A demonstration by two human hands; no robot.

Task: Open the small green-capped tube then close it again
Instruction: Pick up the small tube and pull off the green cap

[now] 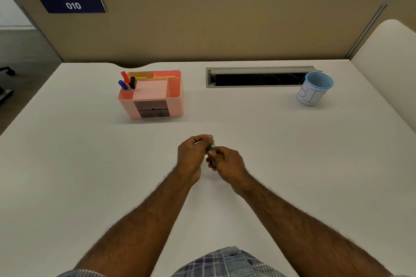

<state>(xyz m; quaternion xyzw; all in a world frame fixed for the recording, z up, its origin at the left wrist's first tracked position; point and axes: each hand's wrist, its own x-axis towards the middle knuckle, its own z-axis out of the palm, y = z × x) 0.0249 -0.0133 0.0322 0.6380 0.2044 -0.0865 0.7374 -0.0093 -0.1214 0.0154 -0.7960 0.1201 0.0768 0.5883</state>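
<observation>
The small green-capped tube (pixel 211 146) is held between both hands above the middle of the white desk (pixel 292 164). My left hand (pixel 192 155) curls its fingertips over the tube's upper end. My right hand (pixel 227 163) pinches the lower part from the right. Only a sliver of green and clear plastic shows between the fingers. Whether the cap is on or off is hidden by the fingers.
A pink desk organiser (pixel 153 94) with several pens stands at the back left. A blue paper cup (pixel 315 91) stands at the back right, beside an open cable slot (pixel 258 78). A beige partition (pixel 202 29) closes off the desk's far edge.
</observation>
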